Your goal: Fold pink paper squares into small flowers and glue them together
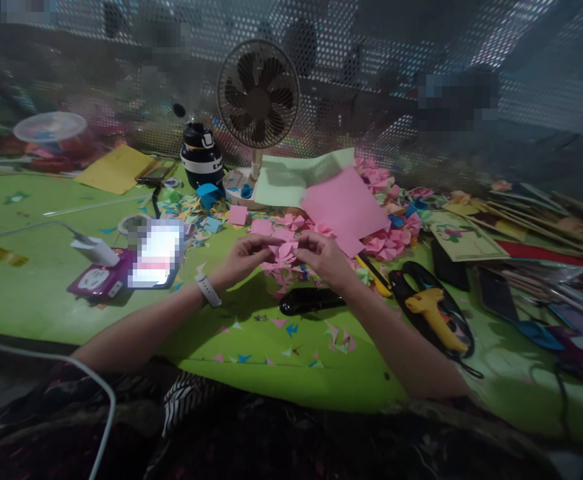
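Note:
Between my two hands is a small folded pink paper flower [286, 252], held above the green tabletop. The fingers of my left hand [247, 257] pinch its left side, and a white watch band circles that wrist. My right hand [322, 257] pinches the paper's right side. Pink paper scraps lie just below the fingers. Close under my right hand rests a black-handled tool [311, 301], partly hidden by the forearm. Square pink paper pieces [261, 227] lie just beyond my hands.
Behind stand a fan [258, 100] and a black bottle [202, 160]. Pink sheets [348, 203] and a heap of pink paper flowers [396, 241] lie beyond my right hand. A yellow glue gun [436, 317] is at right; a lit phone [157, 257] leans by a purple power strip [96, 283] at left.

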Demonstrator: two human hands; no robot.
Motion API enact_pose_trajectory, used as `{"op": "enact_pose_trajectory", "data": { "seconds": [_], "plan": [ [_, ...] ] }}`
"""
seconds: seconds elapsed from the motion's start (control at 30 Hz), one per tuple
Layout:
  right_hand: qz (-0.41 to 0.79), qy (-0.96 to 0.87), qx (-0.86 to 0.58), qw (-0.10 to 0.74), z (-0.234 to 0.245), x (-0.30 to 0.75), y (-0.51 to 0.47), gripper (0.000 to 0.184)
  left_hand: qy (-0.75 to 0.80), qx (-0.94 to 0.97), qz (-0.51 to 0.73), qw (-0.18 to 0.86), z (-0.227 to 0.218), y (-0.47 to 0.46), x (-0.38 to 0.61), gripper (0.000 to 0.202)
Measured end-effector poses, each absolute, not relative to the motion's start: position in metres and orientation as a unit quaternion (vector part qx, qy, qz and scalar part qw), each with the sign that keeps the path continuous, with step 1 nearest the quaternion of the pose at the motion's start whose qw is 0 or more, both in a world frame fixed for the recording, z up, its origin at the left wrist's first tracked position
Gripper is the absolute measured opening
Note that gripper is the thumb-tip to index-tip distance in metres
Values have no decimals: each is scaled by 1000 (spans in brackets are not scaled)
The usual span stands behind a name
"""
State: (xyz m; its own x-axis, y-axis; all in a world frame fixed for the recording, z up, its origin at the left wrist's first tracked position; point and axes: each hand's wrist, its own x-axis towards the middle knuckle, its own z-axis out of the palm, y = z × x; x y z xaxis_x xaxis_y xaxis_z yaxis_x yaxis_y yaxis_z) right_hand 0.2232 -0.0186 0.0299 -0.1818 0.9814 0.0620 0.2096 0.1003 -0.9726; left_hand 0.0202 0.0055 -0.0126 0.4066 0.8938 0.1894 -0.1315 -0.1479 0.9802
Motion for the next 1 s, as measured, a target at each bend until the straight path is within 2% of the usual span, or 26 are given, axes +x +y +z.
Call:
{"op": "enact_pose_trajectory", "data": {
  "seconds": [0.27, 0.37, 0.5, 0.6, 0.67, 0.83, 1.0],
  "plan": [
    [405, -640, -521, 393, 22, 221, -21, 27, 309, 639, 451, 541, -10, 1, 23, 23],
    [305, -685, -541, 380, 21, 219, -26, 28, 322, 632, 437, 552, -12, 0, 24, 23],
    [133, -745, -546, 359, 17, 216, -31, 39, 335, 609, 426, 579, -12, 1, 24, 23],
    [84, -765, -539, 343, 14, 215, -32, 43, 331, 610, 425, 581, -15, 2, 25, 22],
    [70, -775, -530, 337, 12, 215, -31, 42, 329, 614, 425, 577, -17, 3, 25, 23],
    [95, -787, -513, 329, 11, 217, -27, 27, 335, 623, 428, 562, -21, 3, 26, 26],
    [121, -787, -500, 341, 12, 216, -26, 23, 344, 624, 429, 556, -18, 2, 25, 26]
  ]
}}
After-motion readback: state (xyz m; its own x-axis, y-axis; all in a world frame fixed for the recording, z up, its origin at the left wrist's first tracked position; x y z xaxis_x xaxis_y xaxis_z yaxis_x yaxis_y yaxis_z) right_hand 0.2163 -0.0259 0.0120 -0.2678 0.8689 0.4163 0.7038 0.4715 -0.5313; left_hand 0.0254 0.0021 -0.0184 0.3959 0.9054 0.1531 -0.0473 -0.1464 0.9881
